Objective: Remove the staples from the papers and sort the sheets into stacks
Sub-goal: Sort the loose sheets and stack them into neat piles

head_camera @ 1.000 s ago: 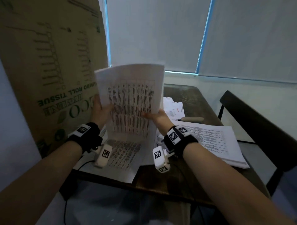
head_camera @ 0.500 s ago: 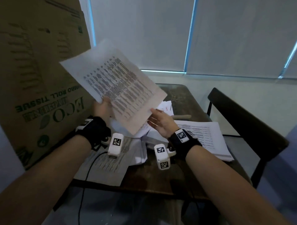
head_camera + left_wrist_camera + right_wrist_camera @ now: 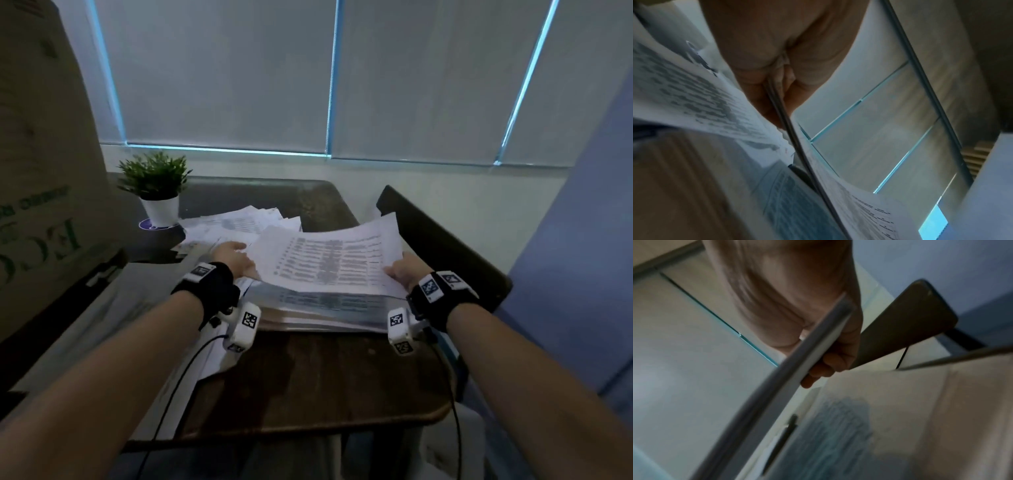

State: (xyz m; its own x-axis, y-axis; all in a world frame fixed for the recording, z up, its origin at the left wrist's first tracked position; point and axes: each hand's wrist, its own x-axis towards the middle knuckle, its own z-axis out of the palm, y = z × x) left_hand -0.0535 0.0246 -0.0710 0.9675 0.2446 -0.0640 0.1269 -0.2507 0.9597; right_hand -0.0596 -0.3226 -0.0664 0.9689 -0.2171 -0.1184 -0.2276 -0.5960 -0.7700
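I hold a printed sheet (image 3: 329, 260) nearly flat just above a thick stack of papers (image 3: 325, 310) on the right of the wooden table (image 3: 308, 383). My left hand (image 3: 236, 257) pinches the sheet's left edge (image 3: 789, 133) between thumb and fingers. On the opposite side my right hand (image 3: 404, 270) grips the sheet's right edge (image 3: 818, 344), fingers curled beneath it. A loose pile of sheets (image 3: 239, 222) lies behind the left hand. More printed sheets (image 3: 205, 353) lie under the left wrist at the table's left edge.
A small potted plant (image 3: 156, 188) stands at the back left of the table. A large cardboard box (image 3: 41, 178) leans on the left. A dark chair (image 3: 445, 253) stands to the right of the table. Window blinds (image 3: 308, 75) fill the background.
The sheet came down from upright in front of me to nearly flat over the right-hand stack. My right hand, off it half a second ago, now grips its right edge.
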